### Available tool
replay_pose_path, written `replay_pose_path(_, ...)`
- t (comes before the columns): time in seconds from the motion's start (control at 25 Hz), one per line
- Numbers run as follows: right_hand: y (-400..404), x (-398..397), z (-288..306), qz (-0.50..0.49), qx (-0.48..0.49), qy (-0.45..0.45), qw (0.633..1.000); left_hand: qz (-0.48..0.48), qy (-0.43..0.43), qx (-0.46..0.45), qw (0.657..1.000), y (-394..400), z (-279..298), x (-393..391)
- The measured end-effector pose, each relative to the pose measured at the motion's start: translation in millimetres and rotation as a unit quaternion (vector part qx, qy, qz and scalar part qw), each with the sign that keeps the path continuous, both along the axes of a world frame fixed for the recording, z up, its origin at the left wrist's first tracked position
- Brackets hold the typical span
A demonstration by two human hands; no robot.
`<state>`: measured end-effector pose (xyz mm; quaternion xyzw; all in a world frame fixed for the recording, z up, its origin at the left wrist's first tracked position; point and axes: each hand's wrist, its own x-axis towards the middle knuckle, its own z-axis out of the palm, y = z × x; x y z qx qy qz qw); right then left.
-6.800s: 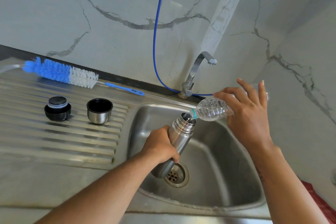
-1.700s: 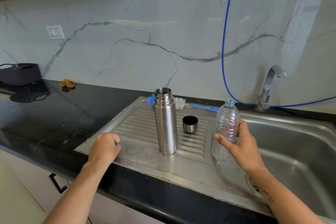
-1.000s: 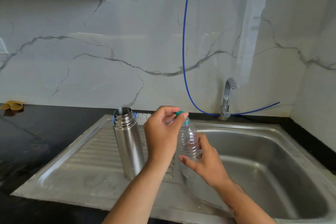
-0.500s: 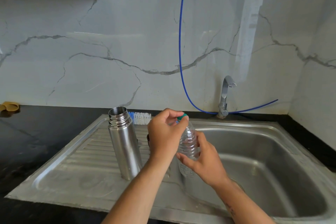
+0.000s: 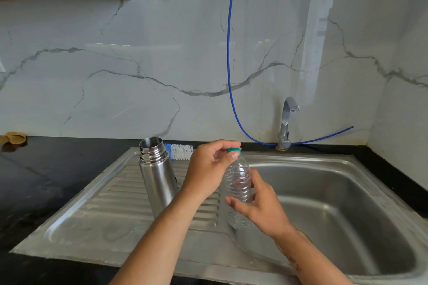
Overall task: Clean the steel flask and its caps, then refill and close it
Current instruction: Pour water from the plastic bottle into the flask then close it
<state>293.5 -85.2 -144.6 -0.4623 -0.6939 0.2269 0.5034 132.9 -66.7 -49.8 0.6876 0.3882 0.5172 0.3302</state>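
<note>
Fig.: head view, sink & drainboard. Steel flask (image 5: 157, 178) stands upright and uncapped on the ribbed drainboard (image 5: 97, 203), just left of the hands. Left hand (image 5: 208, 169) pinches the green cap (image 5: 234, 150) at the mouth of the clear plastic bottle (image 5: 238, 187) w/ thumb & fingertips; right hand (image 5: 259, 206) is curled round the bottle's body, holding it upright at the edge betw. drainboard & basin (image 5: 335, 203). Bottle looks near empty, though its water level can't be read for certain. The flask's own caps are not visible here; a dark bit just behind the flask, beside the left wrist, may be one, can't tell.

Risks (judged): flask is open & tall on a ribbed, prob. wet surface, and the left forearm crosses close in front of it, so a careless elbow or wrist swing could knock it over & spill the refill. Thin bottle may buckle under the right hand's squeeze while the cap is turned; the small cap could slip from the pinch into the basin.

Surroundings: bottle brush (image 5: 180, 151) lies behind the flask at the drainboard's back edge; tap (image 5: 287, 120) & blue hose (image 5: 229, 53) against the marble wall (image 5: 115, 88); black counter (image 5: 46, 169) to the left. Left arm partly blocks any reach to the flask & hides what lies behind it
</note>
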Motion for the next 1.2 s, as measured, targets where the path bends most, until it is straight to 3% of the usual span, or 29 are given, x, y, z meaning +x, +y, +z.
replay_pose_path(0.08,0,1,0,-0.013,0.006,-0.008,1.000,0.028,0.018,0.004,0.999,2,2,-2)
replay_pose_path(0.2,-3,1,5,0.002,0.004,0.021,1.000,0.051,-0.038,0.000,0.998,2,2,-2)
replay_pose_path(0.36,-11,-2,14,0.183,-0.075,0.205,0.959,-0.031,-0.114,-0.052,0.992,3,11,-5)
replay_pose_path(0.44,-9,0,14,0.236,-0.099,0.233,0.938,-0.076,-0.129,-0.081,0.985,6,16,-8)
replay_pose_path(0.64,-6,-2,13,0.123,-0.042,0.177,0.976,-0.004,-0.098,-0.067,0.993,4,13,-7)
replay_pose_path(0.8,-12,-1,19,0.188,-0.081,0.190,0.960,-0.009,-0.135,-0.043,0.990,-6,12,-6)
replay_pose_path(1.04,-24,-10,28,0.220,-0.094,0.186,0.953,-0.017,-0.078,-0.033,0.996,-34,13,-27)
replay_pose_path(1.2,-34,-35,42,0.248,-0.099,0.119,0.956,0.003,-0.079,-0.061,0.995,-60,2,-66)
